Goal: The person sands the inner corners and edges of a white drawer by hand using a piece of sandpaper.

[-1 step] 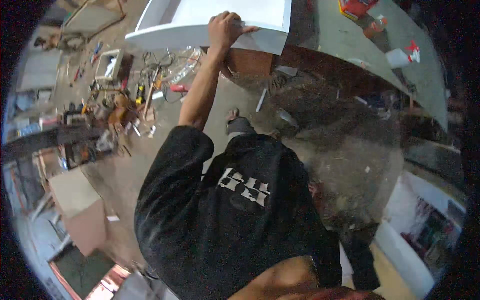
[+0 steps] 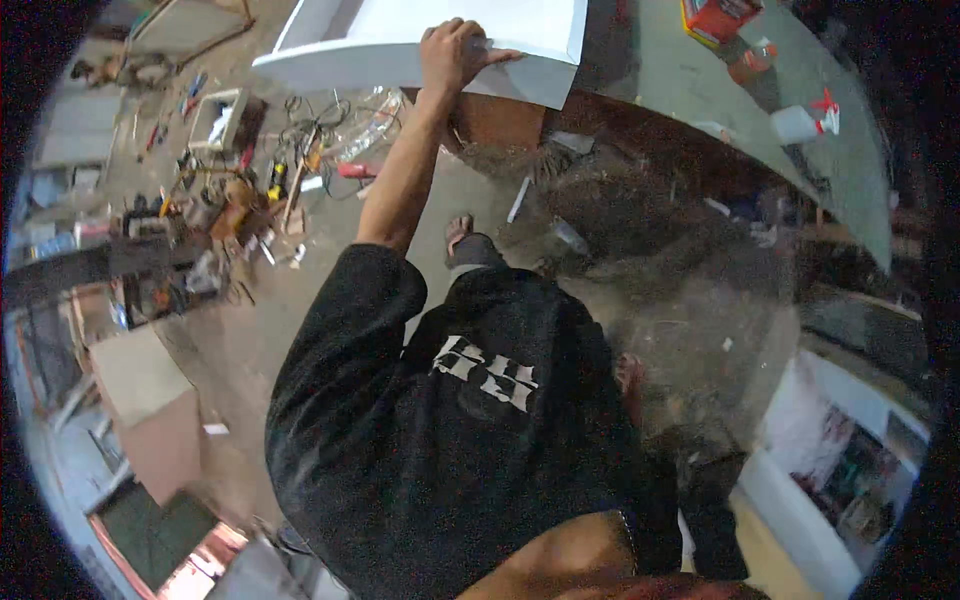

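Note:
My left arm reaches forward to a white open-topped box (image 2: 350, 70), which looks like a drawer or shallow tray, at the top of the view. My left hand (image 2: 455, 58) is closed over its near wall, fingers over the upper edge and thumb stretched along it to the right. Under the box shows a brown wooden block or panel (image 2: 500, 122). My right hand is out of view; only the dark sleeve on that side shows.
At right stands a pale green table (image 2: 680, 75) with a red box (image 2: 718, 18), an orange-tinted bottle (image 2: 752, 62) and a white spray bottle (image 2: 797, 124). Tools and cables litter the floor at left. Cardboard sheets (image 2: 140, 375) lie lower left, a white panel (image 2: 800, 500) lower right.
The view has shifted slightly, and the floor things sit a little differently in the picture. My left hand keeps its hold on the white box.

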The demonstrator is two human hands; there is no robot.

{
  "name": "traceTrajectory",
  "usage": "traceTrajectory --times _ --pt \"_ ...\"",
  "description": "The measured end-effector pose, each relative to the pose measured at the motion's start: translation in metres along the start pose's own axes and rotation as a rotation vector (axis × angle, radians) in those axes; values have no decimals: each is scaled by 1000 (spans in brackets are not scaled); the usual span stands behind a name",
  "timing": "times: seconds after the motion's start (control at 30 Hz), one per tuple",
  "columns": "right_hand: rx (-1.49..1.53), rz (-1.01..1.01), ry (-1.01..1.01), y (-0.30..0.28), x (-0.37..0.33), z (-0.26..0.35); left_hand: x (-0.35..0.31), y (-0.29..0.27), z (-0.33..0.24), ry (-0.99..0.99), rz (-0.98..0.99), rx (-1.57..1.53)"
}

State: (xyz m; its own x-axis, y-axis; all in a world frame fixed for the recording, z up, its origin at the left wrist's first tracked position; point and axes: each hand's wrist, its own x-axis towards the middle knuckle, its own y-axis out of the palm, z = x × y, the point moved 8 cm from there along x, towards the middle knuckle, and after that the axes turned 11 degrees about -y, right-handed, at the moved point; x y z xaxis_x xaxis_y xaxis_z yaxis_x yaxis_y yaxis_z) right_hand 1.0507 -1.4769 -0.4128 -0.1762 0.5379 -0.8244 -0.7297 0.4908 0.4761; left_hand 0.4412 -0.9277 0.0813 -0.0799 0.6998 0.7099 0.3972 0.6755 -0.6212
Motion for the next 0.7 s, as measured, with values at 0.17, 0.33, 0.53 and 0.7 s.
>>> traceTrajectory --times 0.17,0.33,0.53,0.7 --pt "-249 -143 -268 24 37 110 14 11 -34 83 20 -23" --pt "-747 -152 -531 132 43 145 12 -9 -18 49 84 -158" --pt "-747 0 -568 144 49 109 13 0 1 17 262 -283" --pt "-760 -23 -488 125 47 83 8 -4 9 -29 297 -392"
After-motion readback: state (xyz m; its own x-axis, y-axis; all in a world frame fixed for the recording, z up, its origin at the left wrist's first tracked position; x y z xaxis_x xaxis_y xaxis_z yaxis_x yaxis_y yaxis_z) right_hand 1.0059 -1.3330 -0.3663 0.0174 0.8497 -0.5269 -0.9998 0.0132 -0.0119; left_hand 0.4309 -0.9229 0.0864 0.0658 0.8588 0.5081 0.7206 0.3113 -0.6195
